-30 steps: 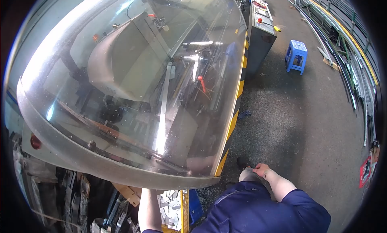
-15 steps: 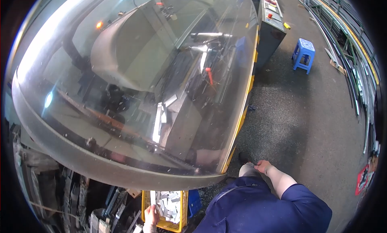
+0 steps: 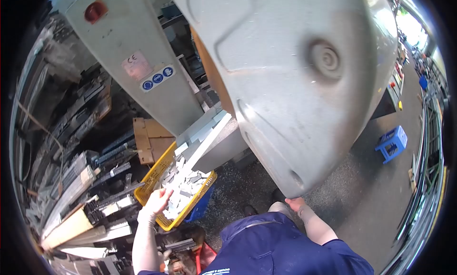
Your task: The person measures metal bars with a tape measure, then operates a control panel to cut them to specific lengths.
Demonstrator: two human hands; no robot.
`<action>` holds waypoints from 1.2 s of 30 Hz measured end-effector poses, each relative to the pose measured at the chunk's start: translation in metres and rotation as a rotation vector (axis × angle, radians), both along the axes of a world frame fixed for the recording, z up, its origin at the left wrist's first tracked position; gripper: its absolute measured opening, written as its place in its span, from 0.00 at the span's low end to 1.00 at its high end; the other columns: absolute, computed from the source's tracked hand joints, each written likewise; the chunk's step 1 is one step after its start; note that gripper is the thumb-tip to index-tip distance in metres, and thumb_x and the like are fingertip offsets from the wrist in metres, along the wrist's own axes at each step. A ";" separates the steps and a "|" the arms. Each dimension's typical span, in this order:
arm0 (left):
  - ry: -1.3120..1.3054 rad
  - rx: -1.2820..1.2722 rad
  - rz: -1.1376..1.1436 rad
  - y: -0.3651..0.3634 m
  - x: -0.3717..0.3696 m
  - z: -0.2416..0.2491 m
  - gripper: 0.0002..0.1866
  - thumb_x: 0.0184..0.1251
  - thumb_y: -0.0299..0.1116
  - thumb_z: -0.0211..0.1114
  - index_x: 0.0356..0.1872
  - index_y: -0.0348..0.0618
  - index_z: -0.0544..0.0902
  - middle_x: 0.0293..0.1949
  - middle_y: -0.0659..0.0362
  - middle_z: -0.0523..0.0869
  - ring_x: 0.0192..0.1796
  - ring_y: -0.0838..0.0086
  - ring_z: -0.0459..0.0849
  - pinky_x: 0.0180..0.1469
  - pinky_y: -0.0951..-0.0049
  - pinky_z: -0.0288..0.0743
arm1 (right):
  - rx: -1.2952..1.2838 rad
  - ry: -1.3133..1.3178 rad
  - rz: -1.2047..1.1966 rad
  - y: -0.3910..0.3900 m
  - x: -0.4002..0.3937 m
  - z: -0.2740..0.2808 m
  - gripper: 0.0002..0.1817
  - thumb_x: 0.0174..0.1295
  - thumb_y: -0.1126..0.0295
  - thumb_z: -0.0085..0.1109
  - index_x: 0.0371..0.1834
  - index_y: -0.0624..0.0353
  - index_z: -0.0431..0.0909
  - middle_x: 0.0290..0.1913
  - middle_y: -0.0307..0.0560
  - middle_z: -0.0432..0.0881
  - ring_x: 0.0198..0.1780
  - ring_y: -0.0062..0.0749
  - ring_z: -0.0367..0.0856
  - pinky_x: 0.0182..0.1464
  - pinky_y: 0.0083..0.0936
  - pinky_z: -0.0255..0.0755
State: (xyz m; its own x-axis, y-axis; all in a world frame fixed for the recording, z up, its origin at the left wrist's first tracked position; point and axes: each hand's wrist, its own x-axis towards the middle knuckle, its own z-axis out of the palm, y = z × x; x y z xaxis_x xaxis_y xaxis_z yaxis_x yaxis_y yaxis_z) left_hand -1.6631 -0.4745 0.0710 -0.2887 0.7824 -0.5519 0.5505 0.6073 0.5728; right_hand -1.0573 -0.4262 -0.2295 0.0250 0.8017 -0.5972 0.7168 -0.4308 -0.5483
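Note:
A long white strip [image 3: 207, 141] is gripped at its lower end by my left hand [image 3: 159, 202], fingers closed around it. The strip slants up to the right; its far end is over a grey chute [image 3: 216, 153] with short grey pieces [image 3: 202, 129] along its top. Beneath the strip, a yellow basket [image 3: 141, 191] holds several small white and grey offcuts [image 3: 183, 199]. My right hand [image 3: 295, 204] is by the lower tip of a big grey machine hood [image 3: 295, 108]. Its fingers look curled together; what they hold, if anything, is hidden.
Below the yellow basket is a blue crate [image 3: 202, 206]. Stacked metal profiles [image 3: 81, 184] and a cardboard box [image 3: 154, 134] lie to the left. A blue stool [image 3: 392, 144] stands on the floor at right, near long profiles [image 3: 426, 132] on a rack.
The view has swung left and towards the machine's end, bringing the basket and chute nearer the middle. My left hand still holds the strip; my right hand now appears at the hood's tip.

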 end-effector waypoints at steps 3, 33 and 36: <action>0.049 -0.050 -0.018 -0.013 -0.032 0.023 0.25 0.77 0.54 0.62 0.43 0.36 0.86 0.27 0.64 0.84 0.28 0.78 0.79 0.31 0.72 0.75 | -0.119 -0.033 -0.047 -0.006 0.001 0.018 0.25 0.63 0.50 0.71 0.53 0.58 0.86 0.48 0.49 0.91 0.50 0.37 0.89 0.55 0.33 0.80; -0.046 -0.184 0.396 -0.191 -0.086 0.107 0.20 0.78 0.45 0.64 0.25 0.46 0.77 0.18 0.70 0.72 0.18 0.85 0.66 0.20 0.76 0.58 | -0.061 -0.028 0.211 0.040 -0.069 0.041 0.20 0.62 0.51 0.72 0.47 0.55 0.87 0.45 0.48 0.91 0.49 0.38 0.89 0.55 0.34 0.80; 0.122 -0.046 0.117 -0.151 -0.064 0.087 0.21 0.78 0.44 0.63 0.26 0.39 0.77 0.19 0.68 0.72 0.22 0.83 0.70 0.23 0.73 0.64 | -0.060 -0.003 0.242 0.047 -0.071 0.055 0.21 0.63 0.52 0.71 0.49 0.57 0.87 0.46 0.49 0.91 0.51 0.38 0.89 0.56 0.34 0.80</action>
